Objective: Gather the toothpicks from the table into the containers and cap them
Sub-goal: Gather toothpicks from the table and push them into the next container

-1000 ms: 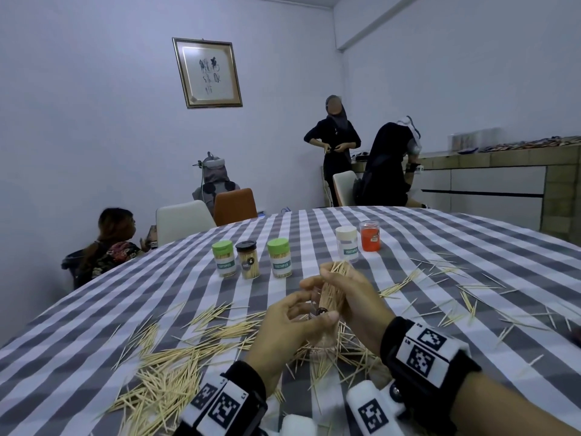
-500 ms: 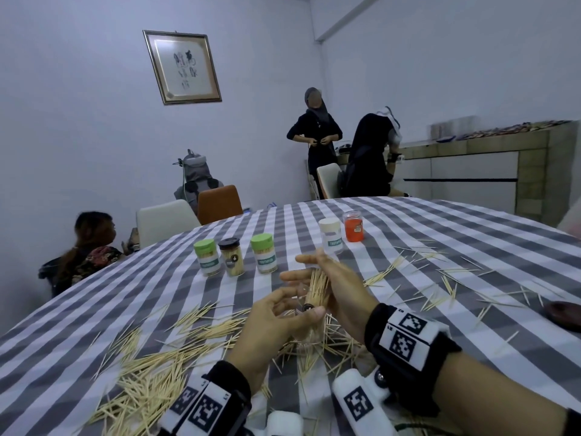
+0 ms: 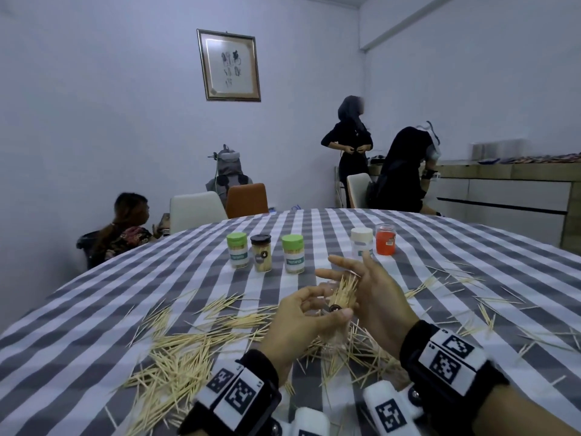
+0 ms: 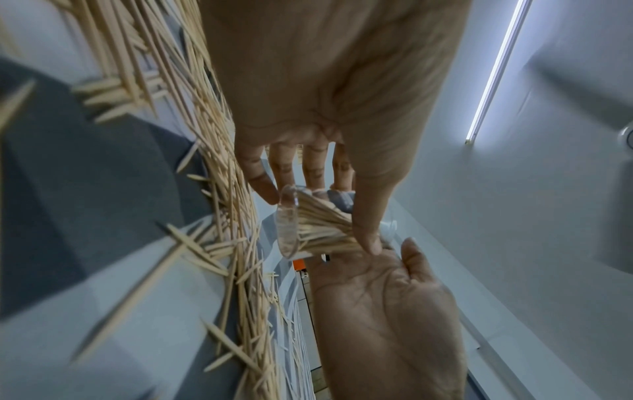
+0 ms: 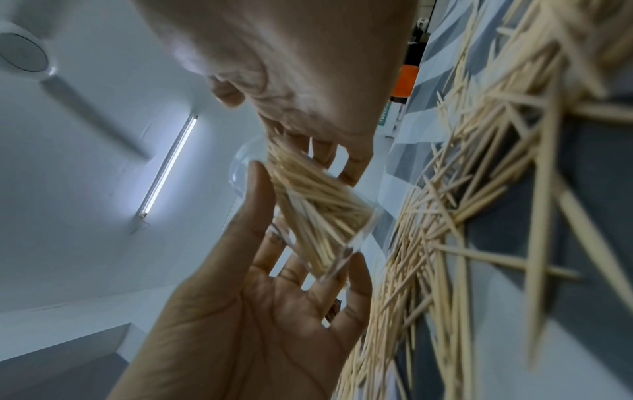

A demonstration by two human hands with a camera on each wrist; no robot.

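clear container — crammed with toothpicks | tips splayed above rim

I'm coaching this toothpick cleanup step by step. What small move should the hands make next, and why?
Probably press the open right hand down on the toothpick bundle to seat it. The tips splay above the mouth of the clear container, which the left hand holds, so no cap would fit yet.
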